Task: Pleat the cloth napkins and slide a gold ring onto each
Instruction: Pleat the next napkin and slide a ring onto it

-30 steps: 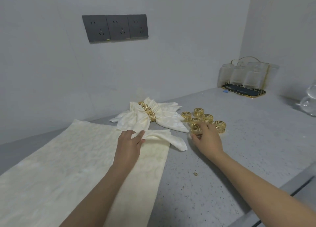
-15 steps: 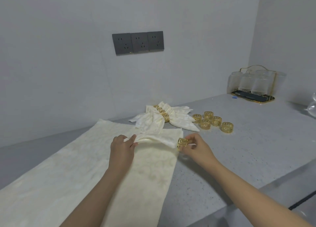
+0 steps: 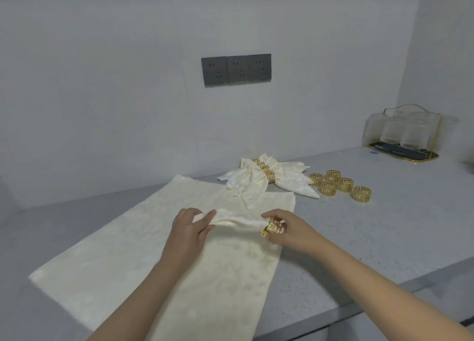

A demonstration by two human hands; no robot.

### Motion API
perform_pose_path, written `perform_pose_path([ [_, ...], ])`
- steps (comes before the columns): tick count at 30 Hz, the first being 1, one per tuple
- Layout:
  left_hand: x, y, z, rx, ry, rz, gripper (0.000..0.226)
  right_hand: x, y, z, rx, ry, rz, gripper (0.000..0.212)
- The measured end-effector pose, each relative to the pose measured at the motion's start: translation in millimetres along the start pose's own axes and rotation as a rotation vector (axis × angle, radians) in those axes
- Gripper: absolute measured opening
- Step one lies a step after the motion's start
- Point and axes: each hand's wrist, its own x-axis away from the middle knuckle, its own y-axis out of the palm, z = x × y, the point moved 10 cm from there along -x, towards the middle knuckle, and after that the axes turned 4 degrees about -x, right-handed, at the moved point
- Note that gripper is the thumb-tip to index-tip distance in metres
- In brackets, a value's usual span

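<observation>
Left hand (image 3: 188, 231) pinching gathered end of cream pleated cloth napkin (image 3: 234, 218); right hand (image 3: 289, 229) holding gold fretwork metal ring (image 3: 272, 227) at napkin's tip, just above flat cream cloth on grey speckled surface (image 3: 359, 238). Risk: pleats splaying w/ loose pinch, tip snagging ring. Long axis left-right, tip pointing right.

Up on the wall beyond the hands, 3 dark sockets (image 3: 236, 69) in a row. Far off to the right of the hands, clear glasses (image 3: 400, 131) stand on a gold-rimmed tray (image 3: 400, 154) on the grey counter (image 3: 359, 238).
</observation>
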Motion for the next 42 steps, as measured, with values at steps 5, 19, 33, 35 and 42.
perform_pose_path([
  [5,7,-16,-6,-0.001,0.046,0.037,0.050,4,16,-17,0.049,-0.023,-0.107,0.045],
  [19,16,-28,0,-0.017,0.147,0.055,0.031,7,45,-25,0.050,0.016,-0.231,0.059],
  [33,22,-26,9,-0.009,0.182,0.026,0.030,6,61,-14,-0.052,0.124,-0.373,0.039],
  [35,24,-23,7,-0.011,0.173,0.019,0.030,5,58,-15,-0.081,0.120,-0.336,0.040],
  [42,30,-20,-2,0.021,0.141,-0.016,0.030,6,58,-18,-0.089,0.113,-0.330,0.048],
])
